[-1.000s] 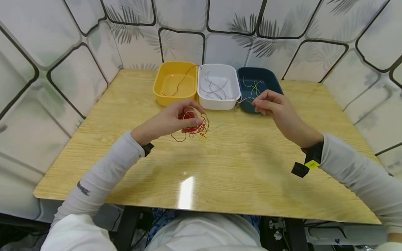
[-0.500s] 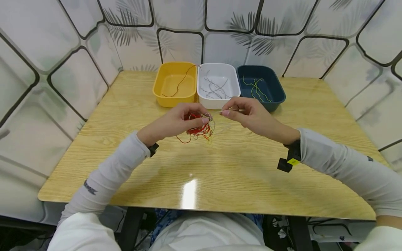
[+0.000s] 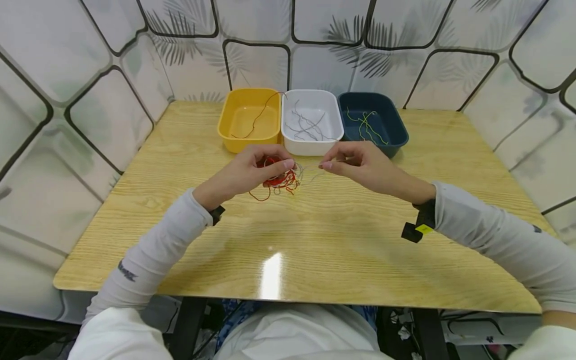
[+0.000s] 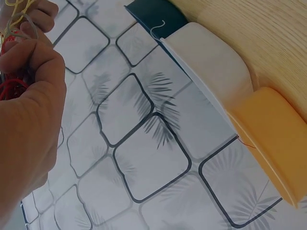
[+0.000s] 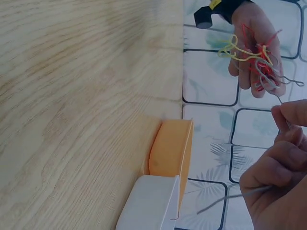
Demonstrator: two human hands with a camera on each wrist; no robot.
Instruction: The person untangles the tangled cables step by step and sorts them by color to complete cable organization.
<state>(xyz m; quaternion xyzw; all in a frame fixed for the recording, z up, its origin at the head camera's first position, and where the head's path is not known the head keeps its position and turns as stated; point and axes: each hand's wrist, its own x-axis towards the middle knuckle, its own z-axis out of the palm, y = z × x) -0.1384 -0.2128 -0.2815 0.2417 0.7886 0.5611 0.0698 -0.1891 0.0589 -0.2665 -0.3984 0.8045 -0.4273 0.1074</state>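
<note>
My left hand (image 3: pixel 258 170) holds a tangled bundle of yarn (image 3: pixel 281 180), mostly red with grey and yellow strands, in front of the yellow and white boxes. Loops of it hang past the fingers. Just to the right, my right hand (image 3: pixel 360 164) pinches a grey strand between thumb and forefinger. In the right wrist view this grey strand (image 5: pixel 279 99) runs up to the bundle, and its loose tail (image 5: pixel 230 196) sticks out below the curled fingers. The left wrist view shows only part of the bundle, at its left edge.
Behind the hands stand three boxes side by side: a yellow box (image 3: pixel 230 142) with one reddish strand, a white box (image 3: pixel 310 148) with several grey strands, and a dark blue box (image 3: pixel 398 140) with yellow-green strands. Patterned cloth walls (image 3: pixel 256 65) enclose the wooden table (image 3: pixel 216 240).
My right hand has come left from in front of the blue box to beside my left hand. In the last half second both hands have shifted only slightly, the gap between them widening.
</note>
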